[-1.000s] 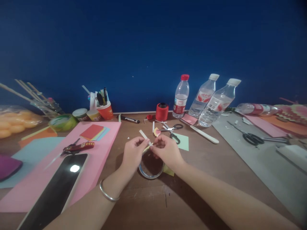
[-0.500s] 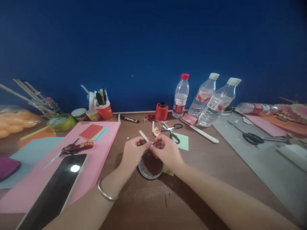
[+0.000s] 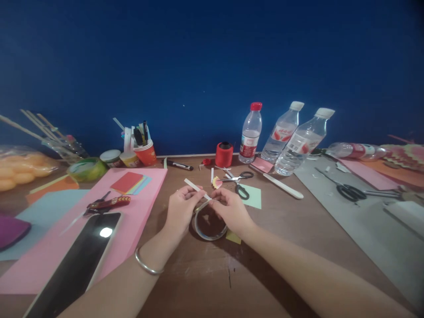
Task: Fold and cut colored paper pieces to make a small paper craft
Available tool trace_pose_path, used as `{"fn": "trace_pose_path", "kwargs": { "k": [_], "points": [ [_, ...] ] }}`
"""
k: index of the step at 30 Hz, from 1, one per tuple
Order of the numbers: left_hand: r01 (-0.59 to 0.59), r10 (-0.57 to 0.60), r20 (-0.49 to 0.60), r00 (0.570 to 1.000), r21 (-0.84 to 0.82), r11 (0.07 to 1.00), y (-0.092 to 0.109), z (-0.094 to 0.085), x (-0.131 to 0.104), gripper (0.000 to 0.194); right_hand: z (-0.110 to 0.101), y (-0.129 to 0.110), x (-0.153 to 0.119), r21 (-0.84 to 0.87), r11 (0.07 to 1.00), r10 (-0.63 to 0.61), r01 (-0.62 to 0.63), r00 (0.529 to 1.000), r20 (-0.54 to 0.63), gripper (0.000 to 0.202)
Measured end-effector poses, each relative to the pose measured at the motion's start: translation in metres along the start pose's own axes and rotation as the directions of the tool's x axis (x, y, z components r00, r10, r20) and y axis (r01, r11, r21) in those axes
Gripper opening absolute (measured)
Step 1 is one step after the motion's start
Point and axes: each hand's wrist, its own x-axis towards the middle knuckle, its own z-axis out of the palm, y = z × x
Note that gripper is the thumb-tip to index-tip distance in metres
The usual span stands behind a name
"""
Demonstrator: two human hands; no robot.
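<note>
A narrow white paper strip (image 3: 192,185) slants between my hands above the brown table. My left hand (image 3: 183,206) pinches it between thumb and fingers, and its upper left end sticks out past them. At the strip's lower right end, my right hand (image 3: 230,208) is closed with thumb and fingertips on it. Just below my fingers lies a round tape roll (image 3: 211,239), its upper rim partly covered by my hands. Black-handled scissors (image 3: 243,191) rest behind my right hand on a pale green paper (image 3: 254,197), beside a small yellow-edged curled piece (image 3: 216,182).
Three bottles, one a red-capped bottle (image 3: 250,137), stand at the back right, near a red spool (image 3: 224,154) and a white-handled knife (image 3: 283,185). Pink paper (image 3: 139,212), a phone (image 3: 76,260) and a cup of pens (image 3: 145,154) are at left.
The strip now lies flatter, with more of it showing between my hands. My hands have shifted slightly, and the tape roll's rim shows a little higher and further right.
</note>
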Motion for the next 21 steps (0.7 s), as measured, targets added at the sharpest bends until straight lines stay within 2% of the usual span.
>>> {"fn": "trace_pose_path", "kwargs": {
  "k": [6, 10, 13, 17, 19, 21],
  "points": [
    [0.019, -0.017, 0.043, 0.999, -0.035, 0.999, 0.0018, 0.0025, -0.0014, 0.028, -0.0017, 0.0029, 0.0024, -0.042, 0.999, -0.033, 0.031, 0.998, -0.049, 0.010],
    [-0.020, 0.018, 0.051, 0.999, 0.043, 0.999, 0.0013, 0.0022, -0.0017, 0.029, -0.0015, 0.0024, 0.0023, -0.004, 0.999, -0.046, 0.045, 0.998, -0.046, 0.009],
    [-0.046, 0.043, 0.033, 0.999, 0.097, 0.994, 0.0014, 0.0004, -0.0021, 0.029, -0.0003, 0.0028, 0.0023, 0.052, 0.999, -0.007, 0.009, 0.999, -0.037, 0.010],
    [-0.097, 0.097, 0.003, 0.995, 0.047, 0.994, 0.0043, 0.0004, -0.0027, 0.026, -0.0009, 0.0012, 0.0030, 0.153, 0.986, 0.071, -0.073, 0.997, 0.018, 0.013],
    [-0.144, 0.144, 0.003, 0.990, 0.007, 0.990, 0.0058, 0.0017, -0.0029, 0.023, -0.0030, -0.0021, 0.0030, 0.147, 0.988, 0.046, -0.047, 0.999, 0.006, 0.011],
    [-0.182, 0.182, -0.010, 0.983, -0.029, 0.983, 0.0065, 0.0032, -0.0031, 0.018, -0.0057, -0.0068, 0.0025, 0.061, 0.997, -0.039, 0.041, 0.998, -0.046, 0.010]
  ]
}}
